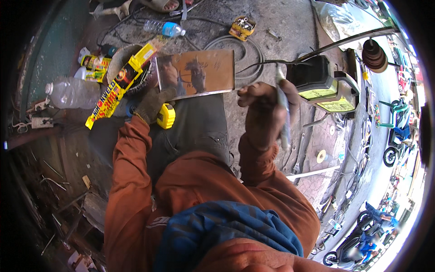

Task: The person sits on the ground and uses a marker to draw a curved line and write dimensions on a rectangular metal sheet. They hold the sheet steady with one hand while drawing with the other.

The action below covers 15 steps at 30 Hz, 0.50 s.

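Note:
A shiny rectangular metal sheet (212, 68) with dark handwritten marks lies tilted across my lap. My gloved left hand (152, 105) is closed at its near left corner. A yellow tape measure (166, 116) sits right against that hand; whether the fingers also hold it I cannot tell. Raised to the right of the sheet, my right hand (265, 113) grips a slim grey marker (284, 115) that stands nearly upright in this view. A long yellow, red and black packet (118, 88) slants just left of my left hand, over a dark round container (121, 61).
Beyond the sheet are a water bottle (164, 28), a coiled grey cable (258, 54) and a yellow tub of small metal parts (242, 28). A black and lime-green machine (324, 86) stands at the right. A large clear jug (73, 93) lies at the left.

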Each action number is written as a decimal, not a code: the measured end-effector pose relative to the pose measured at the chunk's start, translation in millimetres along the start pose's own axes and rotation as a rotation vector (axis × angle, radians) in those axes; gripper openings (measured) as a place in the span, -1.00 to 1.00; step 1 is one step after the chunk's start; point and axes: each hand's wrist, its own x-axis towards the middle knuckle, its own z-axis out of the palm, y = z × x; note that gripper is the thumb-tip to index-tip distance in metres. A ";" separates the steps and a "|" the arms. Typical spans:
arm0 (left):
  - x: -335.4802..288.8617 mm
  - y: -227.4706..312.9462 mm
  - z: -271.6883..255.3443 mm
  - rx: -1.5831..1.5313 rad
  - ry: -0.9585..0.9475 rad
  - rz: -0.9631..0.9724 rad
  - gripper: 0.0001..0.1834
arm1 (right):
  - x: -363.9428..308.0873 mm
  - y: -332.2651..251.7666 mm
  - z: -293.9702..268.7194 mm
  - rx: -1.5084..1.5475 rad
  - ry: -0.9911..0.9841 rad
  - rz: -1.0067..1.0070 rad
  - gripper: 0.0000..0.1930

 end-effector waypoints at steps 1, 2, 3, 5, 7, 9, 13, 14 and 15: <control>-0.6 2.5 1.7 0.013 0.015 0.019 -0.72 | 7.7 -12.2 3.8 -0.033 -0.034 -0.065 -0.41; -0.1 3.5 3.4 0.024 0.030 0.038 -0.68 | 14.4 -24.2 7.3 0.020 -0.081 -0.119 -0.37; 0.4 3.2 4.8 0.018 0.031 0.068 -0.63 | 19.3 -35.6 10.8 0.090 -0.123 -0.156 -0.34; 4.2 1.1 7.9 0.165 0.081 0.302 -0.63 | 22.8 -54.4 20.7 0.243 -0.216 -0.192 -0.28; 7.0 0.0 11.9 0.398 0.138 0.530 -0.63 | 19.7 -67.9 33.5 0.442 -0.297 -0.231 -0.25; 4.8 1.9 17.0 0.065 0.107 0.345 -0.60 | 15.3 -75.3 46.1 0.476 -0.382 -0.179 -0.22; -3.2 17.3 32.3 -0.095 0.086 0.309 -0.56 | 10.7 -72.7 65.0 0.460 -0.665 -0.067 -0.28; -6.2 21.1 34.0 -0.111 0.097 0.287 -0.56 | 10.3 -71.2 66.4 0.427 -0.765 -0.002 -0.35; -4.8 24.2 38.9 -0.139 0.086 0.293 -0.56 | 8.3 -68.3 68.0 0.249 -0.830 -0.043 -0.41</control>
